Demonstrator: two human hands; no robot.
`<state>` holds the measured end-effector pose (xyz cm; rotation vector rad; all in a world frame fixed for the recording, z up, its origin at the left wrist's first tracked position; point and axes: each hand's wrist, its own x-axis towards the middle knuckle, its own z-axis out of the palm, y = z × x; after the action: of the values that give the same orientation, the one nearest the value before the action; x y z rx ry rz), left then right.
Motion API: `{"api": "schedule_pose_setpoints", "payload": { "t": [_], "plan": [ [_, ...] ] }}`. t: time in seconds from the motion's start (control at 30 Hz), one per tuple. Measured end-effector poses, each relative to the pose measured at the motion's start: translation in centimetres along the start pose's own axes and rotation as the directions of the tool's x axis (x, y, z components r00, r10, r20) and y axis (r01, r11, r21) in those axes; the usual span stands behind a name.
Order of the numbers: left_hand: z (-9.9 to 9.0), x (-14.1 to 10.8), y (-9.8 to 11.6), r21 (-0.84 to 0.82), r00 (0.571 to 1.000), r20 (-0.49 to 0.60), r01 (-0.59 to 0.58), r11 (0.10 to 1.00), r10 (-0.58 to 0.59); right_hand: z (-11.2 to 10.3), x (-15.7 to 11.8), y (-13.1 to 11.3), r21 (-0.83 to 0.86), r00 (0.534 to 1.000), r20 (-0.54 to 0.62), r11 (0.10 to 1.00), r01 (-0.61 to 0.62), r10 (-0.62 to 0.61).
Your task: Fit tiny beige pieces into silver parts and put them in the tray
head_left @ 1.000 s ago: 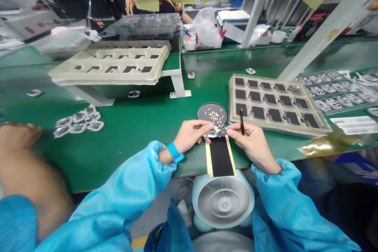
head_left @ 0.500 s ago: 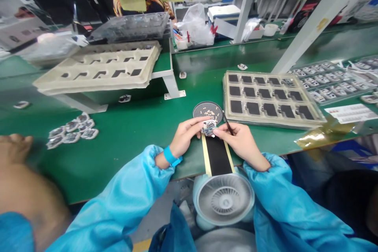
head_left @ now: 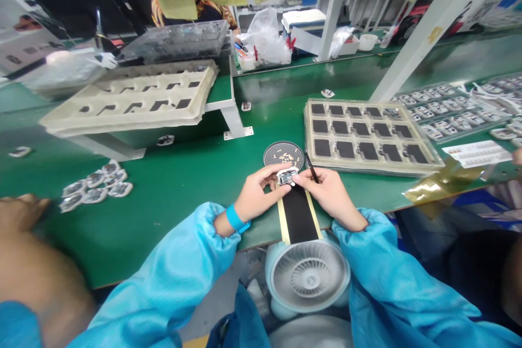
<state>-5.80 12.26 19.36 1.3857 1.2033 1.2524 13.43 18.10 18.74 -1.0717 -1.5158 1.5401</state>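
My left hand (head_left: 261,189) pinches a small white-framed electronic module (head_left: 287,176) between thumb and fingers, above a black mat strip (head_left: 300,217) with yellow edges. The thumb and forefinger of my right hand (head_left: 328,193) touch the module's right side. Slim black tweezers (head_left: 311,166) are tucked in that same hand, with one end sticking up past the fingers. Just behind the module lies a round grey perforated dish (head_left: 272,155) holding many tiny pale pieces. The exact contact of my right fingertips is too small to make out.
A tray with dark pads (head_left: 411,169) lies to the right; another tray (head_left: 122,125) rests on a raised stand at left. Several modules (head_left: 97,194) lie grouped on the green table. A fan (head_left: 310,277) sits below the edge. Another person's arm (head_left: 36,261) is at far left.
The module has been tilted so its inner face shows more. My left thumb has shifted down to its lower edge. The view has moved slightly.
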Motion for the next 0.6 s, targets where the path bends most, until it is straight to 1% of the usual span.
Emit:
{"api": "schedule_pose_setpoints", "payload": {
  "t": [0.07, 0.17, 0.3, 0.4, 0.43, 0.5, 0.53, 0.6],
  "plan": [
    [0.10, -0.02, -0.13, 0.124, 0.997, -0.033, -0.066, 0.990, 0.071, 0.13, 0.03, -0.03, 0.009, 1.000, -0.001, 1.000, -0.008, 0.008],
    [0.09, 0.04, -0.29, 0.283, 0.981, -0.056, -0.165, 0.945, 0.188, 0.33, 0.06, -0.10, 0.031, 1.000, 0.000, 0.999, -0.009, 0.009],
    [-0.12, 0.12, -0.36, 0.430, 0.943, -0.005, -0.299, 0.852, 0.334, 0.30, 0.08, -0.10, 0.059, 1.000, -0.006, 0.998, -0.018, 0.019],
    [-0.15, 0.05, -0.27, 0.466, 0.918, 0.027, -0.362, 0.807, 0.396, 0.13, 0.04, 0.02, 0.065, 1.000, 0.011, 0.998, -0.021, 0.021],
    [-0.11, 0.01, -0.25, 0.461, 0.921, 0.017, -0.352, 0.814, 0.389, 0.10, 0.03, 0.07, 0.063, 1.000, 0.016, 0.998, -0.019, 0.018],
    [0.04, -0.07, -0.32, 0.408, 0.948, -0.037, -0.274, 0.871, 0.315, 0.11, 0.03, 0.17, 0.056, 1.000, -0.009, 0.998, 0.010, -0.009],
    [0.13, -0.11, -0.40, 0.350, 0.966, -0.063, -0.213, 0.912, 0.250, 0.14, 0.04, 0.21, 0.052, 0.999, -0.032, 0.998, 0.036, -0.034],
    [0.32, -0.16, -0.61, 0.182, 0.993, -0.086, -0.069, 0.981, 0.086, 0.22, 0.05, 0.23, 0.048, 0.994, -0.061, 0.995, 0.091, -0.088]
  ]
}}
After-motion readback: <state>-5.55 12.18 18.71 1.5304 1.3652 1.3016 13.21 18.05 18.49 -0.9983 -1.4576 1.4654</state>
